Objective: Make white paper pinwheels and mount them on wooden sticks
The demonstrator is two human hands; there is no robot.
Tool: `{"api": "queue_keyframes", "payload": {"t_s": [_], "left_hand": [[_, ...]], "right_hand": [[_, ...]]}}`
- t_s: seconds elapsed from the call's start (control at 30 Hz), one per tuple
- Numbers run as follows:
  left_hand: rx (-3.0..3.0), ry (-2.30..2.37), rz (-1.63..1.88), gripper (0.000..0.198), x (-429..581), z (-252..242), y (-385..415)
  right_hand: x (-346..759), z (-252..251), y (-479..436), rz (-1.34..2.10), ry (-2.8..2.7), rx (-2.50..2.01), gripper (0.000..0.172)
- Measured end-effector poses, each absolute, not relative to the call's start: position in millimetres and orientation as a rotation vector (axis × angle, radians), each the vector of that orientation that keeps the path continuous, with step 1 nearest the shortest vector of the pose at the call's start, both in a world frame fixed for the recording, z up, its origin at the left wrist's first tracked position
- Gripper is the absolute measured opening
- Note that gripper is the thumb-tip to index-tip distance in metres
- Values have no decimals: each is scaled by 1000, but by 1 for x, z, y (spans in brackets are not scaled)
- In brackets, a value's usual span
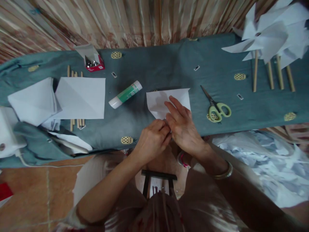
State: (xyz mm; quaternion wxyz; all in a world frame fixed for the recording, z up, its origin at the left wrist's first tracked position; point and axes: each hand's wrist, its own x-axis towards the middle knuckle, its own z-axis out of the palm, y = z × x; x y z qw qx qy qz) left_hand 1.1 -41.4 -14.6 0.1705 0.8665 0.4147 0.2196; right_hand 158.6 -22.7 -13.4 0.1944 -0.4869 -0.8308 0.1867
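- From where I sit, the batch looks partway through, in my judgement: at the far right corner of the tabletop (169, 71) lie white paper pinwheels (275, 37), overlapping, with four sticks showing (I can't separate every blade).
- The white sheet (159, 100) being worked lies near the middle of the near edge; it has no stick on it, so I judge it the unfinished one.
- My left hand (153, 138) has its fingers curled together at the sheet's near corner; their tips are hidden, so I cannot tell what they pinch. My right hand (182, 129) has its fingers slightly spread, lying over the sheet.
- Apparently left to use: loose sheets (82, 98) and bare sticks (71, 125) towards the left end, some sticks partly covered by paper.
- Between those and my sheet lies a glue stick (126, 94); an open red box (98, 66) of shiny bits sits by the far edge. Green-handled scissors (215, 106) lie right of the sheet, nearer the near edge.
- A teal pineapple-print cloth covers the tabletop; a pleated curtain (154, 22) hangs behind the far edge.
- Below the near edge I see tiled floor (65, 183) and, towards the right, a heap of white scraps (272, 161).
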Motion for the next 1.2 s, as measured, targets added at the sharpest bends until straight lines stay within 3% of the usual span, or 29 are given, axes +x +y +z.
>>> {"api": "queue_keyframes", "payload": {"t_s": [0.23, 0.6, 1.2], "left_hand": [[2439, 1175, 614, 8, 2, -17, -43], [2530, 1147, 535, 15, 2, -10, -44], [2610, 1220, 684, 20, -39, -18, -11]], "right_hand": [[168, -17, -24, 412, -2233, -1404, 27], [205, -26, 37, 297, -2109, -1625, 48], [226, -5, 20, 391, -2049, -1654, 28]]}}
